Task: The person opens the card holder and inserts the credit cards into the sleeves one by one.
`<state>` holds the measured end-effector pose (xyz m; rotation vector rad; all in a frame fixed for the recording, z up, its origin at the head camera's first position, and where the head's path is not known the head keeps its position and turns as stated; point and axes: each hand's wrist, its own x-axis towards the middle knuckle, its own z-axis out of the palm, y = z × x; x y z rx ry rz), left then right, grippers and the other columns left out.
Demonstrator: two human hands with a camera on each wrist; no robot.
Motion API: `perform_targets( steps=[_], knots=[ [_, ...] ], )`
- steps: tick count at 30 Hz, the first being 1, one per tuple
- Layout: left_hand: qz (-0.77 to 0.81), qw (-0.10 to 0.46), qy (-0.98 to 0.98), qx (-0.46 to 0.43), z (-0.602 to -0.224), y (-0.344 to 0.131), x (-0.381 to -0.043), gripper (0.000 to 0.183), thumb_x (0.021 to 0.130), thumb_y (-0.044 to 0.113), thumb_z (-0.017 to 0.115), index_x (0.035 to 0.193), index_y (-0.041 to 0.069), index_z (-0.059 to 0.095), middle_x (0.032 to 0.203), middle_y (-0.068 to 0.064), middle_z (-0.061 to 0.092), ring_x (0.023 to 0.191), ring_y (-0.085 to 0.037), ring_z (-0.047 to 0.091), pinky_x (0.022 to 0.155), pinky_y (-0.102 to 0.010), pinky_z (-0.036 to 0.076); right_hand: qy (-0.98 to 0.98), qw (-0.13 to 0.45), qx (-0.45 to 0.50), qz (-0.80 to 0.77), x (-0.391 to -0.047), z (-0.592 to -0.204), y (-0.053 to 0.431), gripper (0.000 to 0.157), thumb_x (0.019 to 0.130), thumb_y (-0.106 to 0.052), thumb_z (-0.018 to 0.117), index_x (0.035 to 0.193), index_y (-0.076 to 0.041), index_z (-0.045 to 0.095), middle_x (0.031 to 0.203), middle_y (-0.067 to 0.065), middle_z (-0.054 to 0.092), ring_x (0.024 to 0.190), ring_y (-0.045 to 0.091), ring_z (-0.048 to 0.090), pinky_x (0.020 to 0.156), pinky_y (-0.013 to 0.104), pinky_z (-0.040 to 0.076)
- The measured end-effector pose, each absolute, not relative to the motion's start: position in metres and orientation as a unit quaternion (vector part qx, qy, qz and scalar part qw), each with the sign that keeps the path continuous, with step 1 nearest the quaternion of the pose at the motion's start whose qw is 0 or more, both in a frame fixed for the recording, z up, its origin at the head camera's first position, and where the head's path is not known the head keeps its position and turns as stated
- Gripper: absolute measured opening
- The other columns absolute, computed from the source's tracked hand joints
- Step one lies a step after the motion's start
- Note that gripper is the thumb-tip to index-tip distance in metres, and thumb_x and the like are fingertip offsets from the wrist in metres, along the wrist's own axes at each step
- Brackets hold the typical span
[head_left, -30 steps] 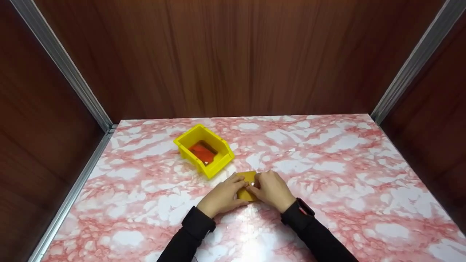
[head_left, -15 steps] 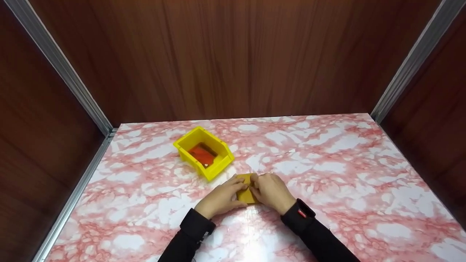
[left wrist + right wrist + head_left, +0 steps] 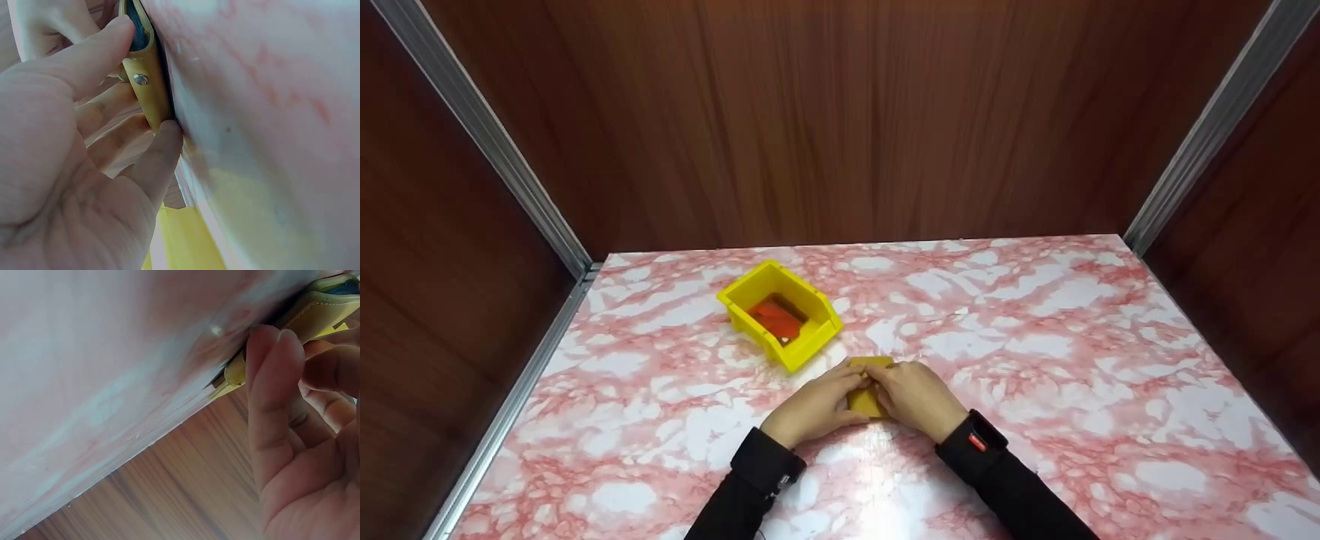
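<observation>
A small mustard-yellow leather wallet (image 3: 868,406) lies on the table between both hands. Its stitched edge and dark inside show in the right wrist view, and a metal stud (image 3: 140,79) shows on its side in the left wrist view. My left hand (image 3: 817,405) holds the wallet's left side between thumb and fingers, a fingertip low against its edge. From the right, my right hand (image 3: 919,397) grips it with curled fingers, their tips over its upper face near the left fingers. Those fingers hide the middle of the wallet.
A yellow open-front bin (image 3: 750,326) stands beyond the hands to the left, with a flat orange-red thing (image 3: 780,319) inside. The pink and white marbled table (image 3: 1072,360) is bounded by wood-grain panels (image 3: 840,127) at the back and sides.
My right fingers have shifted left over the wallet, covering the bright stud seen a second ago and meeting the left fingers. My left hand keeps its hold; the bin stays put.
</observation>
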<state>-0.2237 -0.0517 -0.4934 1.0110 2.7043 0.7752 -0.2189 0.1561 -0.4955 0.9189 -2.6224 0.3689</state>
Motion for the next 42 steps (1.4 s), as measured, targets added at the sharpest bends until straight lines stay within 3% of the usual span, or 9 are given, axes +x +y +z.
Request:
perform_targets(
  steps=[4, 10, 17, 23, 28, 32, 36, 42],
  knots=[
    [0.263, 0.075, 0.899, 0.341, -0.493, -0.051, -0.224, 0.060, 0.095, 0.029, 0.077, 0.148, 0.009, 0.056, 0.160, -0.011, 0.047, 0.154, -0.031, 0.034, 0.123, -0.045, 0.034, -0.926, 0.144, 0.320, 0.138, -0.219, -0.495, 0.159, 0.019, 0.093, -0.010, 0.072, 0.111, -0.010, 0.070, 0.082, 0.007, 0.073, 0.071, 0.022, 0.070, 0.063, 0.037, 0.058],
    [0.260, 0.079, 0.906, 0.325, -0.491, -0.050, -0.222, 0.056, 0.095, 0.032, 0.077, 0.142, 0.007, 0.062, 0.159, -0.012, 0.048, 0.154, -0.029, 0.034, 0.123, -0.046, 0.034, -0.926, 0.135, 0.309, 0.172, -0.222, -0.495, 0.160, 0.006, 0.096, -0.010, 0.070, 0.102, -0.009, 0.066, 0.080, 0.007, 0.072, 0.071, 0.023, 0.070, 0.061, 0.035, 0.056],
    [0.265, 0.087, 0.903, 0.327, -0.492, -0.050, -0.222, 0.059, 0.095, 0.033, 0.076, 0.145, 0.006, 0.059, 0.160, -0.012, 0.047, 0.155, -0.028, 0.034, 0.124, -0.045, 0.033, -0.923, 0.142, 0.312, 0.177, -0.222, -0.497, 0.162, 0.014, 0.095, -0.008, 0.070, 0.109, -0.007, 0.067, 0.083, 0.007, 0.072, 0.071, 0.022, 0.070, 0.061, 0.034, 0.055],
    [0.262, 0.081, 0.907, 0.319, -0.492, -0.052, -0.221, 0.058, 0.095, 0.034, 0.076, 0.144, 0.008, 0.061, 0.158, -0.012, 0.050, 0.154, -0.028, 0.034, 0.123, -0.045, 0.034, -0.932, 0.130, 0.296, 0.163, -0.224, -0.493, 0.167, 0.019, 0.091, -0.006, 0.071, 0.110, -0.005, 0.067, 0.076, 0.006, 0.068, 0.066, 0.021, 0.065, 0.059, 0.033, 0.052],
    [0.264, 0.086, 0.909, 0.310, -0.492, -0.052, -0.220, 0.056, 0.094, 0.034, 0.077, 0.143, 0.010, 0.062, 0.159, -0.010, 0.049, 0.155, -0.027, 0.033, 0.123, -0.045, 0.033, -0.944, 0.100, 0.258, 0.176, -0.231, -0.489, 0.185, 0.011, 0.087, -0.004, 0.073, 0.093, -0.009, 0.066, 0.068, 0.001, 0.061, 0.059, 0.014, 0.053, 0.056, 0.030, 0.045],
    [0.263, 0.092, 0.910, 0.308, -0.493, -0.052, -0.220, 0.055, 0.094, 0.033, 0.077, 0.142, 0.010, 0.063, 0.159, -0.008, 0.048, 0.155, -0.026, 0.033, 0.124, -0.046, 0.032, -0.950, 0.046, 0.230, 0.204, -0.237, -0.487, 0.203, 0.019, 0.087, -0.008, 0.079, 0.080, -0.016, 0.064, 0.063, -0.007, 0.056, 0.058, 0.008, 0.047, 0.057, 0.028, 0.041],
    [0.259, 0.091, 0.911, 0.307, -0.492, -0.051, -0.220, 0.055, 0.094, 0.034, 0.077, 0.142, 0.010, 0.063, 0.160, -0.008, 0.048, 0.155, -0.026, 0.033, 0.124, -0.046, 0.032, -0.952, 0.013, 0.204, 0.226, -0.241, -0.484, 0.215, 0.020, 0.083, -0.013, 0.084, 0.076, -0.021, 0.068, 0.063, -0.010, 0.058, 0.062, 0.008, 0.050, 0.060, 0.030, 0.041],
    [0.252, 0.096, 0.913, 0.306, -0.491, -0.052, -0.221, 0.056, 0.095, 0.035, 0.076, 0.144, 0.011, 0.062, 0.161, -0.007, 0.046, 0.156, -0.025, 0.031, 0.125, -0.045, 0.031, -0.957, 0.020, 0.163, 0.240, -0.244, -0.482, 0.219, 0.021, 0.075, -0.019, 0.093, 0.067, -0.025, 0.075, 0.071, -0.012, 0.070, 0.072, 0.011, 0.058, 0.068, 0.035, 0.047]
  ],
)
